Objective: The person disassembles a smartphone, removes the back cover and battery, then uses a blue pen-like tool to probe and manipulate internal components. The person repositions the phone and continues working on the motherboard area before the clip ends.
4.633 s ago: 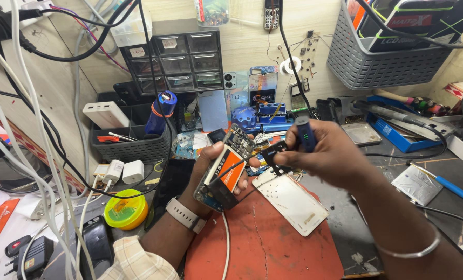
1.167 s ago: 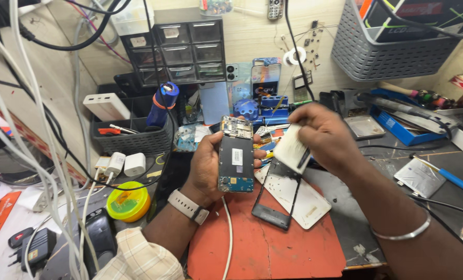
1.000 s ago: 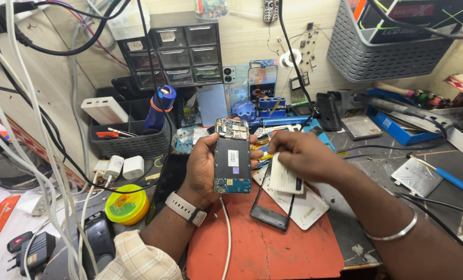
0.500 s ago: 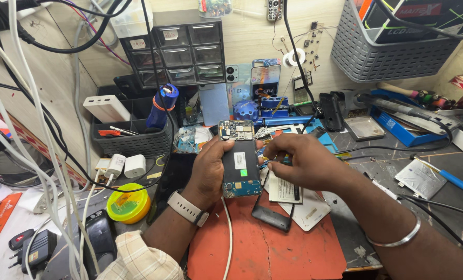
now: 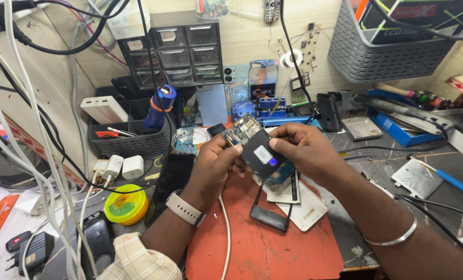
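An opened phone body (image 5: 257, 148) with its circuit board and black battery showing is tilted above the red mat (image 5: 273, 249). My left hand (image 5: 216, 163) grips its left side and my right hand (image 5: 307, 153) holds its right side, fingers over the edge. Below the hands lie a small black part (image 5: 268, 218), a flat battery with a label (image 5: 286, 189) and a white back cover (image 5: 309, 210).
A black phone (image 5: 172, 179) lies face down left of the mat, near a yellow-green tin (image 5: 125, 204) and white chargers (image 5: 122, 167). A black tray with a blue bottle (image 5: 159, 106), small drawers (image 5: 174, 54), a grey basket (image 5: 392, 44), tools and hanging cables surround the bench.
My right hand put the flat battery down on the white cover and came back to the phone. The phone has tilted from upright to slanting, and both hands hold it.
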